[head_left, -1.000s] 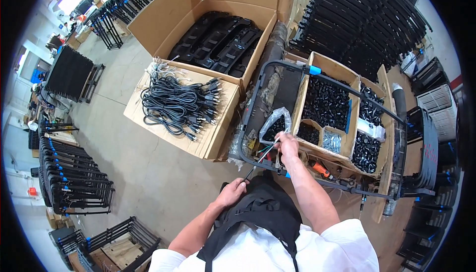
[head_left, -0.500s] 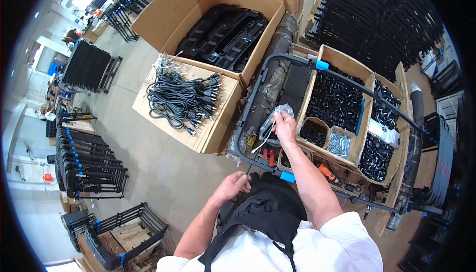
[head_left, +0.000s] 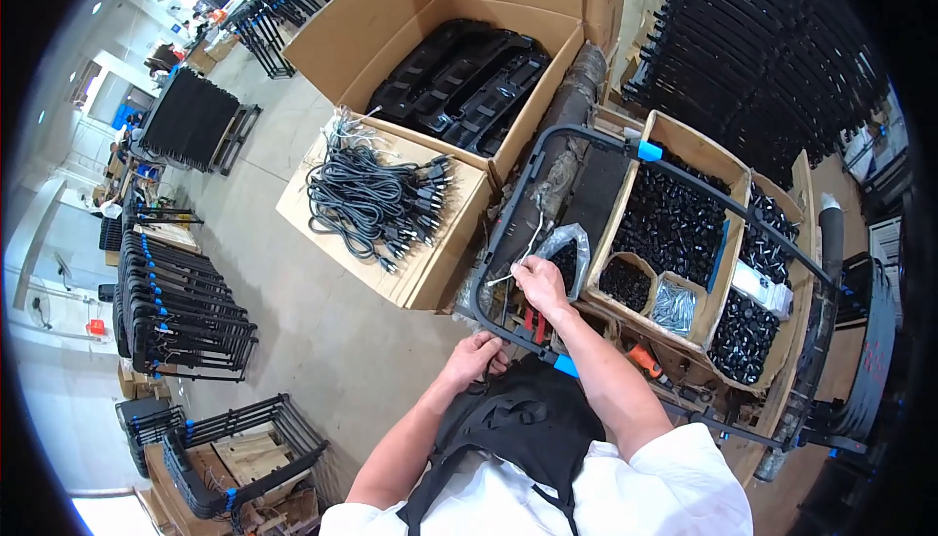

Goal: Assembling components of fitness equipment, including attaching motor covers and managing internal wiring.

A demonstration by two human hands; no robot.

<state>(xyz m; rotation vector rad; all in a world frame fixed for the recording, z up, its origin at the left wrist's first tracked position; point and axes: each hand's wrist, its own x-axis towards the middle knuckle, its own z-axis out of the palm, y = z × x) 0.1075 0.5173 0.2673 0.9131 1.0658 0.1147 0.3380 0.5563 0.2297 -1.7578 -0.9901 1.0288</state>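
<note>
My right hand (head_left: 539,285) is closed on a thin white cord (head_left: 533,241), whose ends stick out on both sides of the fingers. Beside that hand lies a clear plastic bag (head_left: 578,260) with small black pieces in it. A black tubular frame (head_left: 510,206) with blue wraps runs around this spot. My left hand (head_left: 474,358) is closed near the frame's front bar, against the black apron (head_left: 518,409). What its fingers hold, if anything, I cannot make out. Red-handled pliers (head_left: 534,325) sit below my right hand.
Cardboard trays (head_left: 647,233) of black plastic caps and a small box of screws (head_left: 674,303) stand at right. An orange-handled tool (head_left: 647,360) lies below them. Bundled black cables (head_left: 376,194) rest on a carton at left. A large open box (head_left: 337,47) holds black moulded panels.
My right hand has moved off the plastic bag, left and nearer to me, with the white cord in its fingers. The bag's black contents now show. The camera view has shifted slightly.
</note>
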